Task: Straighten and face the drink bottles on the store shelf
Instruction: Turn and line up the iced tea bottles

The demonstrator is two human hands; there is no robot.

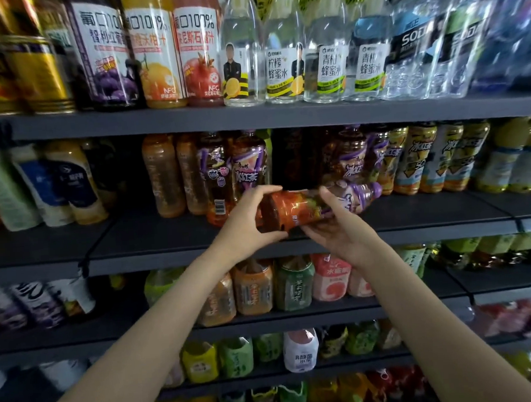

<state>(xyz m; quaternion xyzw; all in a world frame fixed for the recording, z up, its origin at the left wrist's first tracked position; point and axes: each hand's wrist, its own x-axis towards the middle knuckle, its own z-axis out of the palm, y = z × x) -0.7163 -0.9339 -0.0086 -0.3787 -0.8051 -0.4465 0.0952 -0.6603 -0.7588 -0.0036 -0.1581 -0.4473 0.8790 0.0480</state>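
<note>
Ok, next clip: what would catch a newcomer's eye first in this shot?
Two bare hands, the left hand and the right hand, grip an iced tea bottle lying sideways in mid-frame, at the middle shelf. Above, a row of clear honey-water bottles stands upright, beside large juice bottles with bold white labels.

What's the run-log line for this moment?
stage: righting bottle | left hand: grips base end | right hand: grips middle | iced tea bottle: sideways, cap right | place: second shelf front edge
</note>
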